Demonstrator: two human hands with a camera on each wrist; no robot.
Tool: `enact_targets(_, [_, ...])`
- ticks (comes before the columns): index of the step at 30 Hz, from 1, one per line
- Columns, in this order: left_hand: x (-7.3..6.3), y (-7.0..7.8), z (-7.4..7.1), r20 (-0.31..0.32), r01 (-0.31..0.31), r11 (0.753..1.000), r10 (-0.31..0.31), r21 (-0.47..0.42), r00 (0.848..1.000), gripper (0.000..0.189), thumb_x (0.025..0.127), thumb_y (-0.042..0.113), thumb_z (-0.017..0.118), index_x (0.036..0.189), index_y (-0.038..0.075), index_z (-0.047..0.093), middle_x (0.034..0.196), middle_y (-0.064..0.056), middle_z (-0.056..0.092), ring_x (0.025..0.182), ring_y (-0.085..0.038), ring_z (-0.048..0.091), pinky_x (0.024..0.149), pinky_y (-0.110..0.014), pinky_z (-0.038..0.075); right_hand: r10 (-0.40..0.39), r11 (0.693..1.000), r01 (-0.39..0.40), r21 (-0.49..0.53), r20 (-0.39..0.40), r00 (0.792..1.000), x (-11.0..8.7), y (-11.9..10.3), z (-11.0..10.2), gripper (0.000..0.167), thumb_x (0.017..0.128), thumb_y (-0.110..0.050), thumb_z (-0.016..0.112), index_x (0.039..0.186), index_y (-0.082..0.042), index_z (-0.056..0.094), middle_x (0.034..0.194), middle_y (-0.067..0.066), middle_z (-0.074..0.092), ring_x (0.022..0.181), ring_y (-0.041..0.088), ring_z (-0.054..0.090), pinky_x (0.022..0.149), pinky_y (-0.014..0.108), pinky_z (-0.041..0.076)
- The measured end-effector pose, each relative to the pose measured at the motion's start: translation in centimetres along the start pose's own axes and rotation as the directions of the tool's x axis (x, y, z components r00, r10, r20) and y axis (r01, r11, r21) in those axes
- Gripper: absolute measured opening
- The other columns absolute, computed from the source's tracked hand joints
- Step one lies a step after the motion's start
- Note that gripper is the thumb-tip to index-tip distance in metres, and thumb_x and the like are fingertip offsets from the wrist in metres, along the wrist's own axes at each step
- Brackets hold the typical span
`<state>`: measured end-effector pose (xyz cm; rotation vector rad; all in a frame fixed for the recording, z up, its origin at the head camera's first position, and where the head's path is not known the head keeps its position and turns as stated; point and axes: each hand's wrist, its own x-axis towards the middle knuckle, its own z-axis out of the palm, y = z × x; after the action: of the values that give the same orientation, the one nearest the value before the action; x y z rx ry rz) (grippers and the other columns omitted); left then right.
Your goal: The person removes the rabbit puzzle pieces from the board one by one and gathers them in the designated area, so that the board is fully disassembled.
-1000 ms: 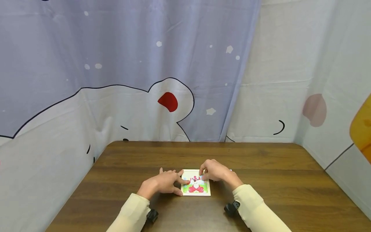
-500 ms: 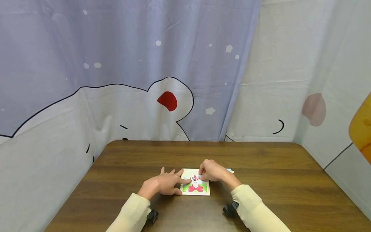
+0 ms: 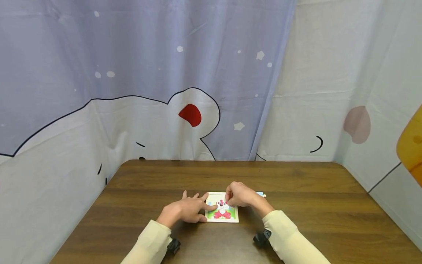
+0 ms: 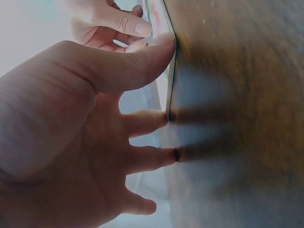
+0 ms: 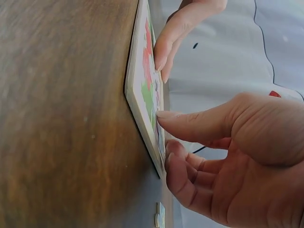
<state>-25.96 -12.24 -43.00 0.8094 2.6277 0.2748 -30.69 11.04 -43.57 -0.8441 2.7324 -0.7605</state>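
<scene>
A square jigsaw puzzle board point(image 3: 222, 220) with a pale frame lies on the wooden table, showing a pink and white cartoon animal on green. My left hand point(image 3: 188, 209) is spread at its left side; thumb and fingertips touch the frame and the index finger rests on the picture. Over the upper right part of the picture, my right hand point(image 3: 242, 194) has thumb and curled fingers pinching a puzzle piece point(image 5: 160, 135) against the board. That piece is mostly hidden by the fingers. In the right wrist view, the right thumb touches the picture surface.
Another puzzle piece point(image 3: 261, 194), light blue, lies on the table point(image 3: 296, 220) behind the right wrist. A patterned curtain point(image 3: 148, 124) hangs beyond the table's far edge. Dark wrist cameras sit under both cream sleeves point(image 3: 150, 238).
The left index finger has shifted slightly right over the picture. My right hand stays at the upper right part, its fingers moving slightly; more of the loose blue piece shows behind the wrist.
</scene>
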Motion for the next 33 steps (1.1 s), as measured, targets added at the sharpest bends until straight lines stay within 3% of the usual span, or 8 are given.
enact_targets(6, [0.0, -0.02, 0.08, -0.003, 0.0, 1.0, 0.0, -0.005, 1.0, 0.054, 0.095, 0.035, 0.068, 0.146, 0.04, 0.052, 0.164, -0.013, 0.024, 0.144, -0.046, 0.029, 0.109, -0.075, 0.009, 0.007, 1.0, -0.007, -0.025, 0.012, 1.0, -0.02, 0.02, 0.1, 0.013, 0.078, 0.002, 0.079, 0.081, -0.009, 0.073, 0.075, -0.003, 0.058, 0.071, 0.013, 0.051, 0.066, 0.031, 0.046])
enact_targets(11, [0.07, -0.04, 0.14, -0.002, 0.006, 1.0, -0.006, -0.009, 1.0, 0.053, 0.096, 0.035, 0.068, 0.146, 0.039, 0.052, 0.163, -0.013, 0.024, 0.144, -0.045, 0.029, 0.109, -0.075, 0.009, -0.014, 0.999, 0.014, -0.04, -0.002, 1.0, 0.09, 0.19, 0.28, 0.013, 0.078, 0.001, 0.079, 0.078, -0.011, 0.073, 0.069, -0.006, 0.055, 0.068, 0.013, 0.05, 0.063, 0.029, 0.044])
enact_targets(17, [0.2, -0.11, 0.19, -0.006, 0.007, 1.0, -0.007, 0.0, 1.0, 0.053, 0.095, 0.036, 0.068, 0.146, 0.04, 0.053, 0.163, -0.012, 0.025, 0.144, -0.045, 0.03, 0.109, -0.075, 0.01, -0.057, 0.995, 0.053, -0.09, -0.042, 0.997, 0.23, 0.32, 0.46, 0.015, 0.08, -0.002, 0.08, 0.076, -0.012, 0.07, 0.079, 0.002, 0.054, 0.08, 0.016, 0.047, 0.071, 0.035, 0.043])
enact_targets(25, [0.24, -0.08, 0.17, -0.006, 0.013, 1.0, -0.013, -0.001, 1.0, 0.053, 0.095, 0.036, 0.068, 0.145, 0.041, 0.053, 0.163, -0.012, 0.025, 0.144, -0.044, 0.03, 0.108, -0.076, 0.01, -0.054, 0.997, 0.051, -0.061, -0.053, 0.997, 0.37, 0.39, 0.42, 0.015, 0.079, -0.003, 0.081, 0.077, -0.012, 0.071, 0.076, -0.002, 0.06, 0.072, 0.015, 0.051, 0.065, 0.034, 0.045])
enact_targets(33, [0.23, -0.11, 0.23, 0.0, 0.021, 1.0, -0.021, -0.002, 1.0, 0.053, 0.095, 0.037, 0.068, 0.145, 0.041, 0.052, 0.164, -0.011, 0.024, 0.144, -0.043, 0.029, 0.109, -0.076, 0.009, -0.066, 0.998, 0.066, 0.007, -0.09, 0.994, 0.42, 0.65, 0.11, 0.017, 0.077, 0.006, 0.08, 0.083, -0.009, 0.076, 0.08, -0.001, 0.067, 0.08, 0.019, 0.058, 0.072, 0.035, 0.049])
